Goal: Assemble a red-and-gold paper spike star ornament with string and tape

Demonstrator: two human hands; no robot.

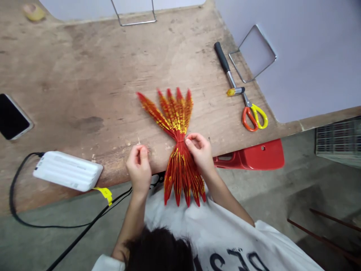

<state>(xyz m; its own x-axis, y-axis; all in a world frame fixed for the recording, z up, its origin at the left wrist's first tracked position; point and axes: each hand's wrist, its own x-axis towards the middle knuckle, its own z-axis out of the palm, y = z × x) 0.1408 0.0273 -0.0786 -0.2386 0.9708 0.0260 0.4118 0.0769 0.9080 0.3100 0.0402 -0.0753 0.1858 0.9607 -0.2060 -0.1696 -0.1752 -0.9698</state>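
Observation:
A red and gold pleated paper bundle (183, 165) is gathered tightly at its middle and spreads into pointed folds at both ends. Its far half rests over the wooden table, and its near half hangs past the edge towards my white shirt. My right hand (200, 152) is closed in a pinch at the gathered waist, on its right side. Left of the bundle and apart from it, my left hand (139, 165) is closed, thumb and fingertips pressed together. Whatever those fingertips hold, if anything, is too small to make out.
On the table (113, 75) lie a black-handled hammer (222, 58), scissors with red and yellow handles (255, 116), a white power bank (67, 170) with a black cable, a phone (12, 116) and a tape roll (34, 12). A red stool (262, 155) stands below the edge.

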